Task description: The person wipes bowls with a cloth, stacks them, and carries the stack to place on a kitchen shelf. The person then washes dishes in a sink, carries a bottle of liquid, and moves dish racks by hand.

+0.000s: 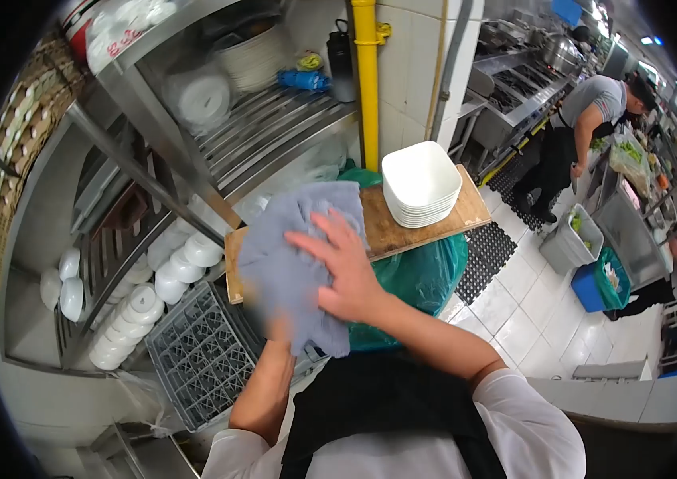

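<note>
A grey-blue cloth [298,231] is spread in front of me, over the left part of a wooden board [466,209]. My right hand [346,267] lies on top of it with the fingers spread. My left hand [278,327] is at the cloth's lower left side. It is blurred and mostly covered by the cloth, so its fingers do not show. Whether something lies inside the cloth is hidden. To the right of my hands, a stack of white square bowls [422,184] stands on the board.
A green plastic bag [422,279] hangs below the board. At left are a grey dish rack [199,359], stacked white bowls [127,327] and a metal shelf [274,132] with plates. A yellow pipe [366,80] rises behind. Another person [594,112] works at the far right.
</note>
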### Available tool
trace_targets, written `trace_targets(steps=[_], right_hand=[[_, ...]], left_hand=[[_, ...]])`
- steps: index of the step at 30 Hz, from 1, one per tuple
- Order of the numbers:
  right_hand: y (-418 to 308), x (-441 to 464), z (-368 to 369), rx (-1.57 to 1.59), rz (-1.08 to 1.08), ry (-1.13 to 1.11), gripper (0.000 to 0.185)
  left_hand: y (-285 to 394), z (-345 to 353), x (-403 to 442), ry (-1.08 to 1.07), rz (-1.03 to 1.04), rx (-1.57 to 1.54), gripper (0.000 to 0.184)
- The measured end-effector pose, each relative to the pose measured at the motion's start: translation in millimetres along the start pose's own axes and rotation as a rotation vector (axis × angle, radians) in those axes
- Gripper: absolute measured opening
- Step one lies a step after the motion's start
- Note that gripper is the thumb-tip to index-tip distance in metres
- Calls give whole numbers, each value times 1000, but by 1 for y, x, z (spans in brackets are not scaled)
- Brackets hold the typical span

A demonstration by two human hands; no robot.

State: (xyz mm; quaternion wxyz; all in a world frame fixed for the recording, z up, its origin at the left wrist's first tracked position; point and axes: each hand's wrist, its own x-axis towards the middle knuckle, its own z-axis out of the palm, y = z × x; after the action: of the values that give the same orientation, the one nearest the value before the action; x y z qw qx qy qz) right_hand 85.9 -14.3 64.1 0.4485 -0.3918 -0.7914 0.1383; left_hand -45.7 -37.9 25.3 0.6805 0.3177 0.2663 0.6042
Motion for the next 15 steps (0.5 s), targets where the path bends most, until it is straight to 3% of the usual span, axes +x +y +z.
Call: trace_targets(steps=[2, 5, 9, 14, 15], right_hand=[[11, 18, 9, 73, 11, 24, 55], [47, 43, 19, 993, 569, -123, 50], [42, 33, 35, -640, -237, 13, 52], [22, -29, 58, -13, 80, -450, 48], [41, -73, 81, 426, 215, -358, 46]], left_hand=[[11, -18, -11, -80, -12, -103, 39], [17, -21, -18, -183, 77, -17, 39], [23, -15, -22, -114, 232, -58, 37], [23, -23, 2, -98, 256, 10, 38], [19, -24, 11, -105, 223, 58, 38]])
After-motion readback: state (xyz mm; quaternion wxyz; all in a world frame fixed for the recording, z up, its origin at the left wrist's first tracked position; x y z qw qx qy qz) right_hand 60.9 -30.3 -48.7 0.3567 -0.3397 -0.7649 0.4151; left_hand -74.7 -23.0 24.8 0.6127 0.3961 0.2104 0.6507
